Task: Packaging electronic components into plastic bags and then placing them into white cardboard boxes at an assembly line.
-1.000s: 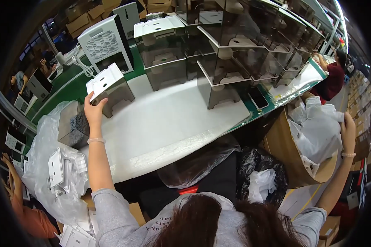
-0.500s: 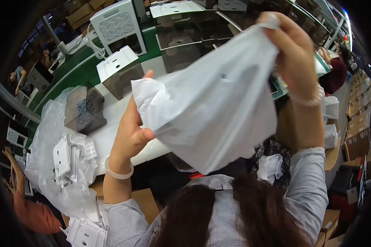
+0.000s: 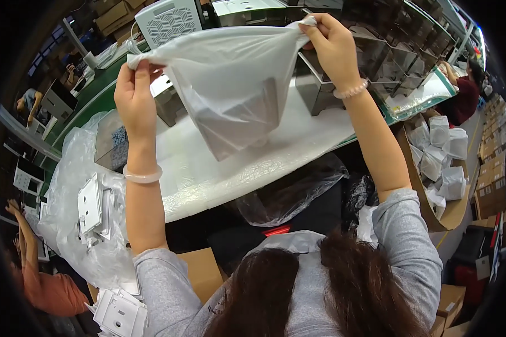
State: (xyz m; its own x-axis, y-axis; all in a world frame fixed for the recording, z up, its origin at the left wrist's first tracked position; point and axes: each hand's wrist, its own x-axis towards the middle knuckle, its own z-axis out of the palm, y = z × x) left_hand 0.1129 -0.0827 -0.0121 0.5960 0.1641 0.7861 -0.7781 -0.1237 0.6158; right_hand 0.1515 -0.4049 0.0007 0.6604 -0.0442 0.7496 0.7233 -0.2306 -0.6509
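White bag (image 3: 230, 84) spread between left hand (image 3: 136, 98) and right hand (image 3: 334, 50), both pinching corners

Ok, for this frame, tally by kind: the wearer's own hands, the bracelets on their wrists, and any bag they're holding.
Hands: 2, left hand and right hand
Bracelets: 2, smooth bangle on the left wrist and beaded band on the right
Held bags: 1, white bag gripped by both
Total: 5
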